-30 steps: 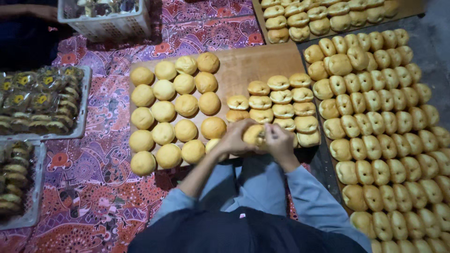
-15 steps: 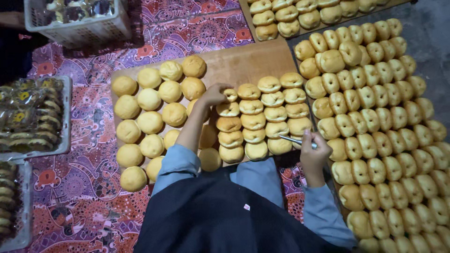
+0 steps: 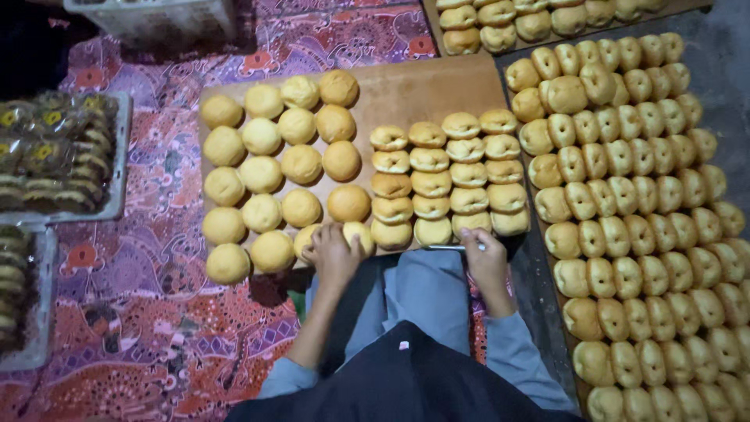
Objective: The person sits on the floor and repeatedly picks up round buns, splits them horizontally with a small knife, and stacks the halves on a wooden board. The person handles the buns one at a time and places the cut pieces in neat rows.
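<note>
My left hand [image 3: 332,254] closes over a round yellow bun [image 3: 357,232] at the near edge of the wooden board [image 3: 426,86]. Whole round buns [image 3: 262,172] fill the board's left half. Several rows of split buns [image 3: 445,176] lie on its right half. My right hand [image 3: 486,264] rests at the board's near right corner, holding a thin knife [image 3: 447,248] whose blade points left just below the split buns. My blue sleeves and dark clothing fill the bottom middle.
A large tray of many pale buns [image 3: 641,203] runs down the right side. Another tray of buns [image 3: 531,19] sits at the top. Trays of wrapped pastries [image 3: 58,156] stand on the patterned mat at the left. A white crate [image 3: 156,19] is at the top left.
Both hands were together on one bun. The left hand then set it among the split rows and came back to a whole bun at the near edge. The right hand drew aside with the knife.
</note>
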